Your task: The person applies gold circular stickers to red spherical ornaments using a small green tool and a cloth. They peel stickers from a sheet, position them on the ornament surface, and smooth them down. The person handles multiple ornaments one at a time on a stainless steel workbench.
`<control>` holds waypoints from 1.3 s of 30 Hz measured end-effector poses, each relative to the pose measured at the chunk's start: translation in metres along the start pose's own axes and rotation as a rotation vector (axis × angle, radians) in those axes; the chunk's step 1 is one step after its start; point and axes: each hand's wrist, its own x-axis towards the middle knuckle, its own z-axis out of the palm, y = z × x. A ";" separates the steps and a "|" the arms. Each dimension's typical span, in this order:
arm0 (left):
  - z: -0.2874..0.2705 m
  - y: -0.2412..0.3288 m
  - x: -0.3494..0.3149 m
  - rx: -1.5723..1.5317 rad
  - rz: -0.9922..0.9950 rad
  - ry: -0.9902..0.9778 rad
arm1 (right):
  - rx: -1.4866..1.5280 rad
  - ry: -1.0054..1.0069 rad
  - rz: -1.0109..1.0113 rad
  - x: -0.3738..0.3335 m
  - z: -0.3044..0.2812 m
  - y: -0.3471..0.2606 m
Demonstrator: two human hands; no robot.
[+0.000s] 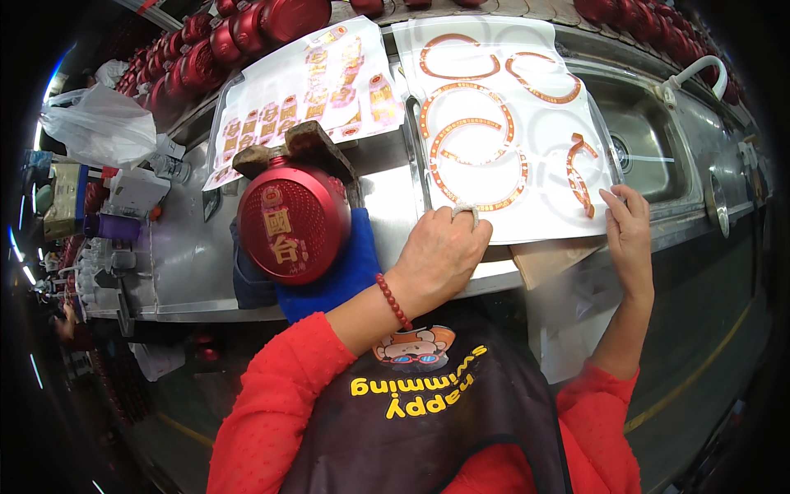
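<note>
A white sheet (543, 216) carries several red-and-gold curved and ring-shaped decals; one large ring decal (429, 123) overlaps another. My left hand (440, 259), with a red bead bracelet, rests at the sheet's lower left edge. Its fingers are curled, and a small greyish thing (466, 211) shows at them; what they grip is hidden. At the lower right corner, my right hand (629, 226) has its fingertips closed on the sheet's edge. To the left, a round, flat-faced red bottle (292, 221) with gold markings leans against a dark, worn holder (325, 152).
Behind the bottle lies another sheet (284, 78) of gold-and-pink decals. Blue cloth (362, 255) hangs below the bottle. A metal sink (658, 156) with a white faucet (699, 70) stands at the right. Many red bottles (197, 66) line the back; a plastic bag (99, 123) sits far left.
</note>
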 end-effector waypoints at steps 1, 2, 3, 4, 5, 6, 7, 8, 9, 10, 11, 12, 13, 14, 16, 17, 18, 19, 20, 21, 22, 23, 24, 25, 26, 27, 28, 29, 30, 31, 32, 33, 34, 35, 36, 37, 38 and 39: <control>0.000 0.000 0.000 0.001 0.001 -0.007 | -0.004 -0.012 -0.007 0.001 0.002 -0.001; -0.001 0.000 0.000 0.000 0.003 -0.006 | 0.009 -0.021 -0.015 0.002 0.004 -0.002; -0.001 0.000 0.000 -0.002 0.007 -0.003 | -0.007 -0.027 -0.011 0.003 0.005 -0.004; -0.001 0.000 0.000 0.003 0.010 -0.005 | -0.006 -0.028 -0.009 0.004 0.006 -0.006; -0.002 0.001 0.000 0.004 0.014 -0.006 | 0.011 -0.025 -0.005 0.005 0.007 -0.009; -0.002 0.001 0.000 0.004 0.017 -0.011 | -0.002 -0.047 0.011 0.006 0.007 -0.011; -0.003 0.001 0.000 0.008 0.022 -0.008 | 0.002 -0.063 0.028 0.006 0.007 -0.014; -0.003 0.001 0.000 0.011 0.025 -0.008 | 0.025 -0.069 0.044 0.006 0.007 -0.016; -0.003 0.001 0.000 0.012 0.026 -0.006 | 0.007 -0.087 0.043 0.007 0.007 -0.017; -0.003 0.001 -0.001 0.017 0.027 -0.009 | 0.009 -0.095 0.041 0.007 0.007 -0.017; -0.002 0.001 -0.001 0.023 0.028 -0.007 | 0.030 -0.097 0.036 0.006 0.007 -0.017; -0.002 0.000 -0.001 0.023 0.028 -0.008 | 0.013 -0.107 0.032 0.006 0.007 -0.017; -0.002 0.000 -0.001 0.029 0.030 -0.004 | 0.015 -0.112 0.026 0.006 0.007 -0.017; -0.002 0.000 -0.001 0.032 0.033 -0.001 | 0.033 -0.102 0.011 0.006 0.008 -0.017; -0.001 0.000 -0.001 0.033 0.036 0.004 | 0.008 -0.057 0.020 0.006 0.008 -0.018; -0.001 -0.001 -0.001 0.030 0.038 0.007 | 0.013 -0.021 0.032 0.005 0.008 -0.020; -0.001 -0.001 0.000 0.028 0.038 0.009 | 0.027 -0.002 0.037 0.004 0.006 -0.022; -0.001 -0.001 0.000 0.025 0.038 0.004 | 0.051 0.022 0.052 0.001 0.003 -0.025; -0.001 -0.002 0.000 0.022 0.034 -0.002 | 0.076 0.046 0.066 -0.001 0.000 -0.029; -0.001 -0.002 0.000 0.018 0.025 -0.016 | 0.165 0.040 0.106 -0.006 -0.005 -0.033; -0.001 -0.002 0.000 0.032 0.024 -0.011 | 0.297 0.023 0.119 -0.012 -0.010 -0.038; -0.001 -0.002 0.001 0.045 0.020 -0.016 | 0.437 -0.005 0.138 -0.018 -0.016 -0.043; -0.001 -0.002 0.001 0.059 0.018 -0.017 | 0.574 -0.034 0.164 -0.025 -0.020 -0.047; -0.001 -0.002 0.001 0.062 0.012 -0.010 | 0.760 -0.101 0.173 -0.032 -0.023 -0.050; -0.001 -0.002 0.002 0.067 0.009 0.001 | 0.853 -0.179 0.209 -0.039 -0.023 -0.054; -0.001 -0.002 0.002 0.076 0.005 0.020 | 0.965 -0.234 0.216 -0.046 -0.022 -0.057; -0.001 -0.001 0.002 0.069 0.013 0.001 | 1.077 -0.289 0.220 -0.052 -0.019 -0.058; -0.001 -0.001 0.002 0.066 0.022 -0.011 | 1.107 -0.304 0.230 -0.058 -0.014 -0.059; -0.001 0.000 0.002 0.063 0.030 -0.030 | 1.046 -0.232 0.308 -0.064 -0.011 -0.058; -0.001 0.000 0.002 0.071 0.027 -0.023 | 0.982 -0.159 0.385 -0.070 -0.006 -0.056; -0.001 0.001 0.002 0.077 0.025 -0.025 | 0.914 -0.085 0.463 -0.077 -0.004 -0.051; -0.001 0.001 0.003 0.083 0.022 -0.036 | 0.478 0.065 0.268 -0.078 -0.001 -0.040; -0.001 0.002 0.003 0.068 0.019 -0.014 | 0.239 0.188 0.286 -0.081 0.002 -0.029; 0.000 0.002 0.003 0.055 0.011 -0.001 | 0.060 0.272 0.258 -0.081 0.003 -0.012; 0.001 0.002 0.003 0.041 0.004 0.017 | 0.041 0.333 0.252 -0.078 0.003 0.012; 0.001 0.002 0.003 0.050 0.013 0.012 | -0.078 0.359 0.215 -0.072 0.003 0.038; 0.001 0.003 0.002 0.056 0.024 0.013 | -0.177 0.359 0.215 -0.063 0.005 0.068; 0.001 0.003 0.001 0.066 0.035 0.016 | -0.268 0.358 0.212 -0.056 0.007 0.096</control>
